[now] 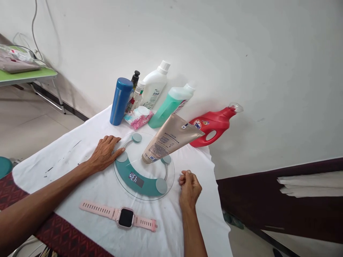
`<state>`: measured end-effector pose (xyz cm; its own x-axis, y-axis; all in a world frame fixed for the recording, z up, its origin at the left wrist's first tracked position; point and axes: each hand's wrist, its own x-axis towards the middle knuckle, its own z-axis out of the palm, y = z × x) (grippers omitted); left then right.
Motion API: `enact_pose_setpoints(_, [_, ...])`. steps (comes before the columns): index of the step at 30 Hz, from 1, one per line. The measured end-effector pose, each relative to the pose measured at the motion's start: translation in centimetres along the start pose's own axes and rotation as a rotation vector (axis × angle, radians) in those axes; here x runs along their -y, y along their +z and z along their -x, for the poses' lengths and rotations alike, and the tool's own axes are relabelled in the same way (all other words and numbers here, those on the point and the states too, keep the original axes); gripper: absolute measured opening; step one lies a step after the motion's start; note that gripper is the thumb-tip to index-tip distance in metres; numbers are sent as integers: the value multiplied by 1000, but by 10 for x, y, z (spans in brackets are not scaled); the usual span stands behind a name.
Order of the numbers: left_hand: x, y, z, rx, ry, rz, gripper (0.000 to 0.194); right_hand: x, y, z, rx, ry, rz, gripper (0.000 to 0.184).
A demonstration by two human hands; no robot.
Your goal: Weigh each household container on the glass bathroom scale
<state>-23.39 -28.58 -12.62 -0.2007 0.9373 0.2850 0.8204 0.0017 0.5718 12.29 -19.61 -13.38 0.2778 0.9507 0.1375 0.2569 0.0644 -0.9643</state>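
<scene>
A round glass scale with a green band and lit digits lies on the white cloth. On its glass stands a beige squeeze tube, cap down and flared end up, touched by neither hand. My left hand rests palm down at the scale's left edge. Its fingers are stretched out, and the thumb reaches the rim by a round grey pad. To the right of the scale, my right hand lies on the cloth with curled fingers and nothing visible in them. Nearer me lies a pink-strapped smartwatch, its screen dark.
Behind the scale stand a blue flask, a white bottle, a green bottle and smaller bottles. A pink wipes pack lies among them. The red detergent jug leans near the wall. A green table stands far left.
</scene>
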Motion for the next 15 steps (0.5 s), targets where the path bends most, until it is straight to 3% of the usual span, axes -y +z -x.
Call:
enact_pose_setpoints(10, [-2,-2,-1,6,-4,-5,55,2,-1,2,27,14,67,43])
enact_pose_setpoints(15, [-2,-2,-1,1,-7,2,53,45,9,25,44,-93,102,49])
